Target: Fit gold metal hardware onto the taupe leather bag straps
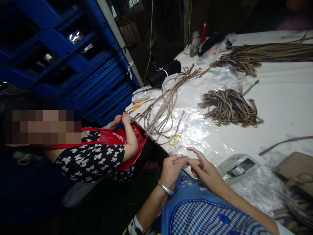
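My left hand (172, 169), with a silver bracelet at the wrist, is closed, thumb and fingers pressed together. Against its fingertips my right hand (204, 168) pinches with its thumb, while its index finger stretches out. A small pale bit may sit between the fingertips, too small to name. Both hands are at the table's near edge, above a blue apron (195, 195). Just beyond them are yellow ties (175, 140) and clear plastic bags (195, 125). A grey-white device with a display (241, 168) lies to the right of my right hand.
Long taupe straps (168, 94) lie across the table, beside a pile of short buckled straps (231, 107). More straps (271, 54) lie at the back. On the left a co-worker in a red apron (110, 137) handles strap ends. A taupe bag (297, 168) is at right, blue pallets (97, 78) behind.
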`<act>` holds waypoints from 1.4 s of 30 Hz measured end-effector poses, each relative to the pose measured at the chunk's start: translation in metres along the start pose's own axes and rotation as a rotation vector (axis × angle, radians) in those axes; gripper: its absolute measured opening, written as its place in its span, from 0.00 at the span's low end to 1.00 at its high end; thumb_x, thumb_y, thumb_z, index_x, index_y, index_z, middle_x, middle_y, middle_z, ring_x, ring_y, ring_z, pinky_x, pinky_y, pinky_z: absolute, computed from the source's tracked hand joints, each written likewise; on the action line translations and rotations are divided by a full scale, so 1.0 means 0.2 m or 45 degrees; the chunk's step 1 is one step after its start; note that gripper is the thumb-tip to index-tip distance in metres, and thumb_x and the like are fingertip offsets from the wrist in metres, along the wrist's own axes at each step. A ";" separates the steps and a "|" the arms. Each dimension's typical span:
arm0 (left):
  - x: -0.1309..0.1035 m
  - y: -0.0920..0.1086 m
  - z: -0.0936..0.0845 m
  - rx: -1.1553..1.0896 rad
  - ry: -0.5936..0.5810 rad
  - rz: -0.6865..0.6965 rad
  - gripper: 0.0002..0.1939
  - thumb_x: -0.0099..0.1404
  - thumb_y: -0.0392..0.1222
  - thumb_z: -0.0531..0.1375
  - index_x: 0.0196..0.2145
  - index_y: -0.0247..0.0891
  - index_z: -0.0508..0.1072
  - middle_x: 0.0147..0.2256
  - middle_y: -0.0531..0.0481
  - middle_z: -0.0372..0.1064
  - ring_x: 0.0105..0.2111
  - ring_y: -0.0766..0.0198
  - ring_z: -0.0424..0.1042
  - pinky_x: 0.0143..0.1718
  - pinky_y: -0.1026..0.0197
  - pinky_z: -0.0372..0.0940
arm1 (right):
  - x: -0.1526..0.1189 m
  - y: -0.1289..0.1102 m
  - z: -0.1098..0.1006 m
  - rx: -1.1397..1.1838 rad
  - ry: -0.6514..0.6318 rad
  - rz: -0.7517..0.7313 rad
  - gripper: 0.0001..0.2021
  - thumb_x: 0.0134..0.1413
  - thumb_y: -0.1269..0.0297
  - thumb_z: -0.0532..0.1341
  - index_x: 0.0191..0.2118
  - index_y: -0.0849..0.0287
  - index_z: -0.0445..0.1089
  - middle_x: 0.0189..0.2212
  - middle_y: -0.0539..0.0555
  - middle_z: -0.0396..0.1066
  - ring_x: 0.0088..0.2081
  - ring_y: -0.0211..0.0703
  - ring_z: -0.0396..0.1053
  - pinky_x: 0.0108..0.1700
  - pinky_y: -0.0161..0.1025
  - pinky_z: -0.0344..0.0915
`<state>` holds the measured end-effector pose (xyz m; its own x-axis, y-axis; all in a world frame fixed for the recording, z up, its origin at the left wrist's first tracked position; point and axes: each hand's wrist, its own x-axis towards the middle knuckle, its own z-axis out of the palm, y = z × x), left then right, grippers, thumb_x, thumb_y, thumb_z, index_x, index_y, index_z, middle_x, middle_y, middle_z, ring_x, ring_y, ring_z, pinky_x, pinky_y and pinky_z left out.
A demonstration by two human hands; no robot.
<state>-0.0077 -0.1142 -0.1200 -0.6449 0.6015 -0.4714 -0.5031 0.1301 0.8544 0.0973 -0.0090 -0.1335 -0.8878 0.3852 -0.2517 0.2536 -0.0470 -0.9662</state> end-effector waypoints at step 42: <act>0.04 0.09 -0.25 -0.148 0.173 0.107 0.18 0.52 0.44 0.71 0.39 0.30 0.79 0.39 0.40 0.77 0.35 0.64 0.76 0.39 0.64 0.69 | 0.17 0.23 0.10 0.055 -0.293 -0.155 0.24 0.59 0.48 0.58 0.55 0.57 0.70 0.49 0.56 0.74 0.52 0.51 0.69 0.57 0.46 0.62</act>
<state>-0.0508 -0.1467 -0.1190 -0.7553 0.4935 -0.4312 -0.5020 -0.0127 0.8648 0.0715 -0.0173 -0.1881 -0.9760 0.1709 -0.1351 0.1275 -0.0544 -0.9903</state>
